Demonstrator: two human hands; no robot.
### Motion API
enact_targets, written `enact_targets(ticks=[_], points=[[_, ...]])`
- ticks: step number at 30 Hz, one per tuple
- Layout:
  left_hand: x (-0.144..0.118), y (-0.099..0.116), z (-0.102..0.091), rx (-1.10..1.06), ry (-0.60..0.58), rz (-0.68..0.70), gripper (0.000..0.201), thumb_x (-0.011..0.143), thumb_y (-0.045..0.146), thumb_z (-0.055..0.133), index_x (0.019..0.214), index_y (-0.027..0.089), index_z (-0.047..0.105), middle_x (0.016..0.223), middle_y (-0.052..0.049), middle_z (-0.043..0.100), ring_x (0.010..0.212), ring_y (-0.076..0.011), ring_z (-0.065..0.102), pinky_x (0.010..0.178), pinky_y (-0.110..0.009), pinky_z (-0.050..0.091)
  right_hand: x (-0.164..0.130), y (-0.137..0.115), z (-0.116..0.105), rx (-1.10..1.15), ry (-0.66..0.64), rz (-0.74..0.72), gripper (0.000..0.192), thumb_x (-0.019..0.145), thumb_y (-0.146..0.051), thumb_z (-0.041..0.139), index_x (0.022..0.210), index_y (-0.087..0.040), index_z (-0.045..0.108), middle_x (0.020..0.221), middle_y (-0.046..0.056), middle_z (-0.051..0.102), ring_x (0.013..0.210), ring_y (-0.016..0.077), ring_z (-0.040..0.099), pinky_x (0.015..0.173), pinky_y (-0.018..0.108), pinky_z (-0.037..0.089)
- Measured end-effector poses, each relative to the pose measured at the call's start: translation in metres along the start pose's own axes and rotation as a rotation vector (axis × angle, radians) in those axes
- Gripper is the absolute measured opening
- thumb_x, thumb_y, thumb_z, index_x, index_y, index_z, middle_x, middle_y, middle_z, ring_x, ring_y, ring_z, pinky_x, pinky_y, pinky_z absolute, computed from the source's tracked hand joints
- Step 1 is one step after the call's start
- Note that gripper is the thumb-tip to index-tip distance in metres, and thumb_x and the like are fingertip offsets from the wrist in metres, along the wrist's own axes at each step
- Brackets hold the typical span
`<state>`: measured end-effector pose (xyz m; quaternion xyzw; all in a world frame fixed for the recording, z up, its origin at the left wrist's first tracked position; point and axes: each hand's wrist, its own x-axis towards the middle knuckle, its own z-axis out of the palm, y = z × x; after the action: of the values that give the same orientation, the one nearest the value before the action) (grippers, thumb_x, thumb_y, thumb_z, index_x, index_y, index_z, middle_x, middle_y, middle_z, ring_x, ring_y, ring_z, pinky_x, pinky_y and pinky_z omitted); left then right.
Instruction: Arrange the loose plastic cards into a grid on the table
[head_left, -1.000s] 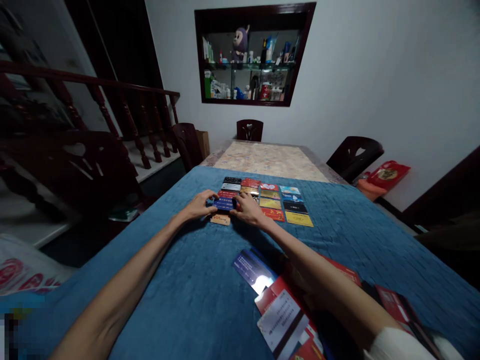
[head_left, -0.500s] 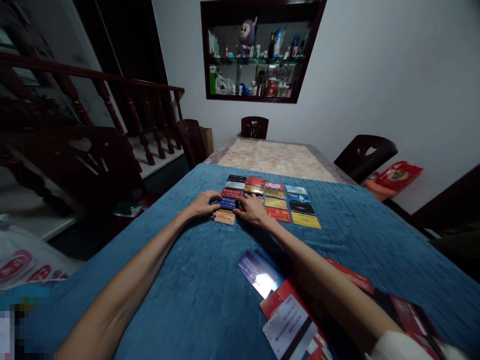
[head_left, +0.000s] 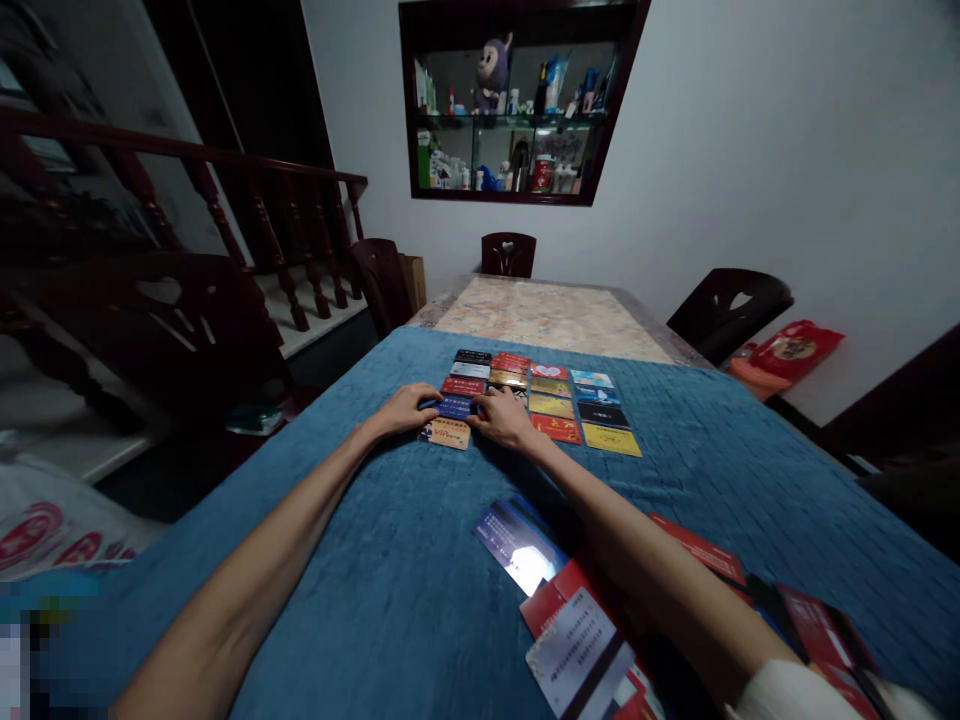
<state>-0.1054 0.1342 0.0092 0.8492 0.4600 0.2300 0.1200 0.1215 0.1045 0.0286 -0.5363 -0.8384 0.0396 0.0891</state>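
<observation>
On my left hand (head_left: 409,408), the fingers stand apart from the thumb at one short end of a blue rectangular plastic card (head_left: 454,408); at the other end, I cannot tell whether the fingers of my right hand (head_left: 504,417) grip or only touch. The card lies between both hands, its long axis running from one to the other, neither clearly nearer. An orange rectangular card (head_left: 448,434) lies nearer me on the soft blue cloth (head_left: 375,560) over the tabletop (head_left: 555,310).
</observation>
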Motion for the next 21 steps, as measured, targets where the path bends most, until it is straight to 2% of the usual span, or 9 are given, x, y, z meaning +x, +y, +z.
enact_targets(ticks=[7, 21], points=[[-0.0009, 0.003, -0.0001, 0.02, 0.004, -0.009, 0.03, 0.08, 0.024, 0.058, 0.103, 0.017, 0.075, 0.112, -0.006, 0.073, 0.105, -0.0236, 0.065, 0.098, -0.034, 0.049, 0.003, 0.001, 0.0005, -0.024, -0.001, -0.005, 0.036, 0.094, -0.045, 0.055, 0.121, -0.025, 0.069, 0.129, 0.012, 0.062, 0.123, 0.0336, 0.047, 0.091, 0.044, 0.045], [-0.0006, 0.0018, 0.0024, 0.067, 0.027, 0.02, 0.026, 0.08, 0.023, 0.056, 0.097, 0.015, 0.074, 0.105, -0.008, 0.073, 0.099, -0.0231, 0.065, 0.094, -0.034, 0.05, 0.0052, 0.0029, 0.0016, -0.064, 0.001, -0.024, 0.037, 0.094, -0.046, 0.055, 0.12, -0.024, 0.069, 0.128, 0.013, 0.062, 0.123, 0.034, 0.046, 0.092, 0.047, 0.046]])
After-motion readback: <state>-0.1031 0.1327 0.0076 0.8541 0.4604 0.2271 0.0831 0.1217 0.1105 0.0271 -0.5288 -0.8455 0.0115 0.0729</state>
